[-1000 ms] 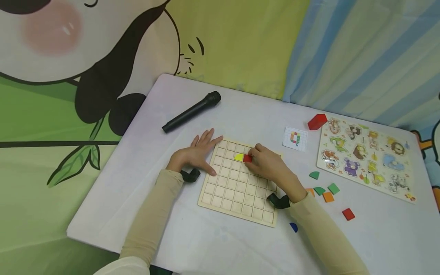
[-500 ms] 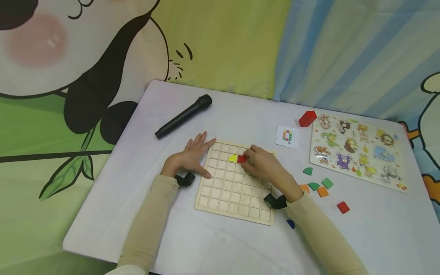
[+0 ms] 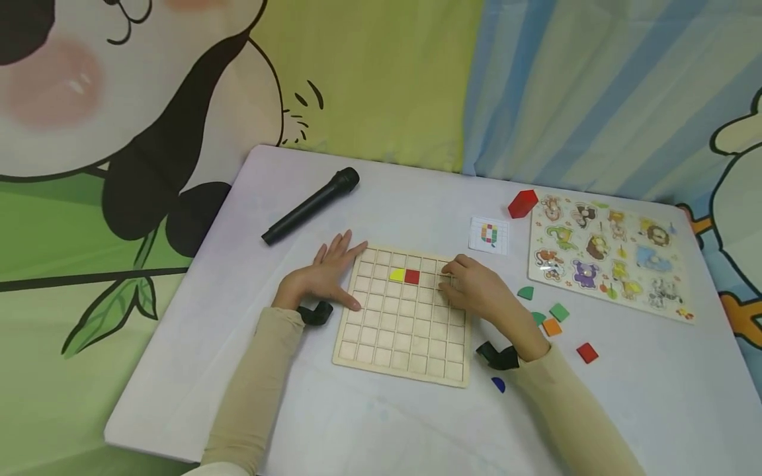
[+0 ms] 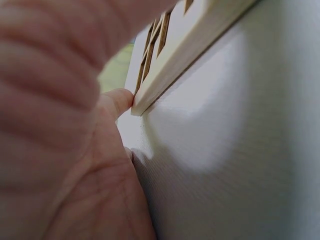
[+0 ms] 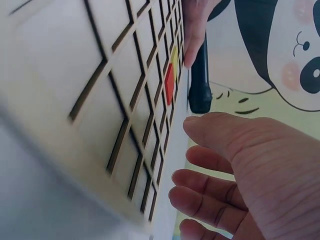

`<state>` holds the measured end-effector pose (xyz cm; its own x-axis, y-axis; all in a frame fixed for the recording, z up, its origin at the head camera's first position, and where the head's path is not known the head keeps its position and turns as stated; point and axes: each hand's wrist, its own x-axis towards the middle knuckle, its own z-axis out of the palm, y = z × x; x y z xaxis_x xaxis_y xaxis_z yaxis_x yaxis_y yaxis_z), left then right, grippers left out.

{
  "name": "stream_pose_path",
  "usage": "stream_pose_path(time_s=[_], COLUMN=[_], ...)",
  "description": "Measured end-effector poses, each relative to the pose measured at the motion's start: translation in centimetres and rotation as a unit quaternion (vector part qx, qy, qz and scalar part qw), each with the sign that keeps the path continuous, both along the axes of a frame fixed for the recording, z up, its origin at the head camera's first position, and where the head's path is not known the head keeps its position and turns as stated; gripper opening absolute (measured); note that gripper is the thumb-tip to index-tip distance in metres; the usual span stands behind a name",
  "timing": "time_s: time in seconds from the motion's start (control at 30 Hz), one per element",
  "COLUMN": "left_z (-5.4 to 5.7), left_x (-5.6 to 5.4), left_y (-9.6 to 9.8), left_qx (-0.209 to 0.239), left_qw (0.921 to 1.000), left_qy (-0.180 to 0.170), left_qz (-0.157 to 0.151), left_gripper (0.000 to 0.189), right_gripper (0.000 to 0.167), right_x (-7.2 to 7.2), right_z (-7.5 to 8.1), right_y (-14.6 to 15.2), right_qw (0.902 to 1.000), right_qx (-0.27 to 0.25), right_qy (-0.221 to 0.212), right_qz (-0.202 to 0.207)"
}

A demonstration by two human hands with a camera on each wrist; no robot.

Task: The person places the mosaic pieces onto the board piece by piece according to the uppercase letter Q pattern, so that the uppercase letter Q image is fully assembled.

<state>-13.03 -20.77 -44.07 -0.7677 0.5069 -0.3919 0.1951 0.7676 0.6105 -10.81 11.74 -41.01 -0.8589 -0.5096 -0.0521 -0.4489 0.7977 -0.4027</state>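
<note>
A wooden grid board (image 3: pixel 401 325) lies on the table, with a yellow piece with a curved edge (image 3: pixel 397 275) and a red square tile (image 3: pixel 412 277) side by side in two of its cells. My left hand (image 3: pixel 324 274) rests at the board's left side, fingers spread; in the left wrist view a fingertip (image 4: pixel 121 100) touches the board's corner. Over the board's right edge hovers my right hand (image 3: pixel 479 287). The right wrist view shows its fingers (image 5: pixel 205 192) loosely bent, apart from the thumb, with nothing between them.
Right of the board lie green pieces (image 3: pixel 559 312), an orange tile (image 3: pixel 551 326), a red tile (image 3: pixel 587 352) and a blue half-round (image 3: pixel 499 385). Behind are a pattern card (image 3: pixel 489 235), a red block (image 3: pixel 522 203), an animal puzzle (image 3: pixel 607 258) and a black microphone (image 3: pixel 311 206).
My right hand has let go of the red square tile, which stays in its cell beside the yellow piece, and has moved right. My left hand stays at the board. The head view has shifted slightly.
</note>
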Motion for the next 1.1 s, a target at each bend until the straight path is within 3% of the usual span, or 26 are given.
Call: stream_pose_path(time_s=[0.33, 0.5, 0.7, 1.1], left_z=[0.2, 0.2, 0.2, -0.2], left_x=[-0.1, 0.0, 0.1, 0.0], left_y=[0.0, 0.2, 0.2, 0.1], left_qx=[-0.014, -0.014, -0.017, -0.007], left_qw=[0.9999, 0.9999, 0.9998, 0.9999], left_qy=[0.008, 0.006, 0.006, 0.012], left_qz=[-0.002, -0.003, 0.007, 0.006], left_gripper=[0.131, 0.132, 0.133, 0.132], right_gripper=[0.029, 0.030, 0.030, 0.025], right_x=[1.8, 3.4, 5.6, 9.6], right_z=[-0.4, -0.7, -1.2, -1.7], right_y=[4.2, 6.5, 8.8, 11.7], right_qw=[0.9980, 0.9937, 0.9893, 0.9859], right_qx=[0.021, 0.032, 0.032, 0.028], right_qy=[-0.012, -0.038, -0.041, -0.019], right_qz=[-0.059, -0.101, -0.136, -0.164])
